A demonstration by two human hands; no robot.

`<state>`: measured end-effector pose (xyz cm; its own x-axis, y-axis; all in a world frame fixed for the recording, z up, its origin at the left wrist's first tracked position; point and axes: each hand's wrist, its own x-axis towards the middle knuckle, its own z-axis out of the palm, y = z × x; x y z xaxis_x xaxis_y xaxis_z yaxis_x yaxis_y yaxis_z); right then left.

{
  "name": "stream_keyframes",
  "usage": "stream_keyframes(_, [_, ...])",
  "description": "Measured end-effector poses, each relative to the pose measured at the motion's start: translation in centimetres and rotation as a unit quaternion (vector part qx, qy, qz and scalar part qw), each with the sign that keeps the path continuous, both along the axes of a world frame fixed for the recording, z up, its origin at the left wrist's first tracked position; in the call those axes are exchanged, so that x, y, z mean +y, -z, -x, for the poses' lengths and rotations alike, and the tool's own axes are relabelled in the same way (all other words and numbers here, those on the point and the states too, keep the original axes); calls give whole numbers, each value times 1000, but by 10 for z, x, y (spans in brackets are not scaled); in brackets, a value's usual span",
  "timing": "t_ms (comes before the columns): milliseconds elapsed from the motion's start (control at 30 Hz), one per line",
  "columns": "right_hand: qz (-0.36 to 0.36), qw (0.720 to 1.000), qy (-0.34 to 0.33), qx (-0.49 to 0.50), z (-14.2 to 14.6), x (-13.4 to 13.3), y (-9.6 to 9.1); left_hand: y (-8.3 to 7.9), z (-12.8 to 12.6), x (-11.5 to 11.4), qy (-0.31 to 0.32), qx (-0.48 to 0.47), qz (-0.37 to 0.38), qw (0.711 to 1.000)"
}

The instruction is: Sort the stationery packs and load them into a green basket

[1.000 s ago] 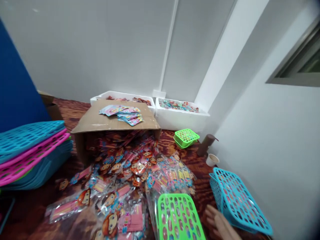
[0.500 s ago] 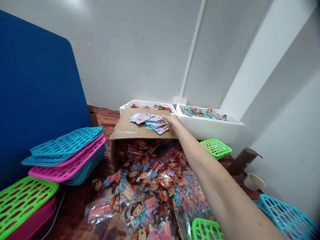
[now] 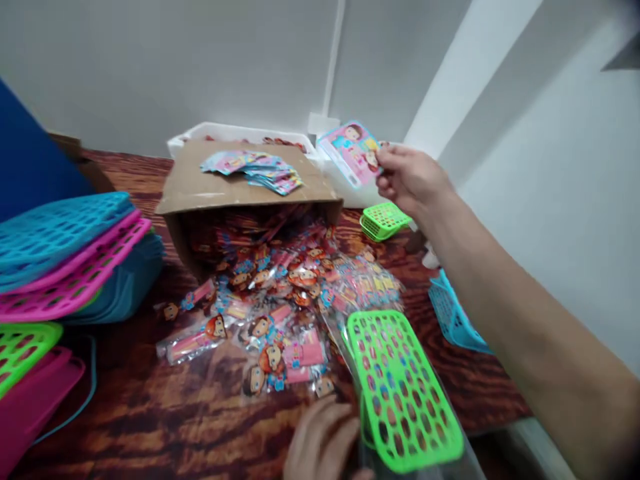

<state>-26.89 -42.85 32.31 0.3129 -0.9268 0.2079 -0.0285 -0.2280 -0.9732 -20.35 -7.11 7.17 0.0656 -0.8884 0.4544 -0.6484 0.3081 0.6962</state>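
My right hand (image 3: 407, 177) is raised beside the cardboard box (image 3: 187, 190), its fingers closed on the edge of a pink-and-blue printed card (image 3: 350, 155) with cartoon figures. Similar cards (image 3: 273, 175) lie fanned out on top of the box. At the bottom, my left hand (image 3: 323, 437) is slightly blurred, its bent fingers apart with no object visible in them. Just right of it, a green perforated basket (image 3: 405, 393) lies on or inside a clear plastic bag (image 3: 470, 460); which one is unclear. Small cartoon-printed packets (image 3: 270, 357) spill from the open box over the table.
Blue and pink baskets (image 3: 65, 233) are stacked at left, near a green one (image 3: 25, 353). A smaller green basket (image 3: 384, 220) and a blue basket (image 3: 453, 313) stand on the right. White foam boxes (image 3: 240, 133) sit against the wall behind the cardboard box.
My right hand has come away from the card pile, bringing one card up and to the right. My left hand has entered at the bottom. The view has tilted down and turned right.
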Motion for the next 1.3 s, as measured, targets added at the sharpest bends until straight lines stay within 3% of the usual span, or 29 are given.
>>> stream_keyframes(67, [-92, 995, -31, -9, 71, 62, 24, -4, 25, -6, 94, -120, 116, 981])
stream_keyframes(100, [-136, 990, -23, -11, 106, 96, 40, -7, 35, -9, 128, -166, 138, 968])
stream_keyframes(233, [-309, 951, -5, 4, 216, 226, 110, -14, 55, -14, 149, -254, 108, 949])
stream_keyframes(333, [-403, 914, -39, 30, 259, 301, 159, -18, 56, -11, 130, -231, 141, 954])
stream_keyframes(433, [-479, 874, -78, 6, 268, 347, 197, -27, 60, -10, 108, -204, 168, 958])
stream_keyframes(567, [-457, 888, -14, -51, 251, 366, 220, -48, 66, -16, 108, -224, 178, 952])
stream_keyframes(733, [-401, 906, 89, -105, 238, 366, 220, -66, 63, -16, 127, -229, 148, 954])
stream_keyframes(900, [-412, 892, 126, -134, 224, 357, 211, -70, 60, -11, 127, -232, 135, 955])
stream_keyframes(1100, [-345, 907, 189, -152, 193, 342, 197, -60, 67, -10, 114, -227, 155, 955])
stream_keyframes(1200, [-235, 955, 182, 7, 205, 358, 215, -55, 69, -10, 114, -216, 154, 957])
stream_keyframes(1267, [-80, 971, 171, 147, 219, 372, 233, -54, 69, -9, 111, -208, 154, 959])
stream_keyframes(1300, [17, 962, 166, 215, 224, 378, 242, -54, 69, -8, 110, -205, 155, 960])
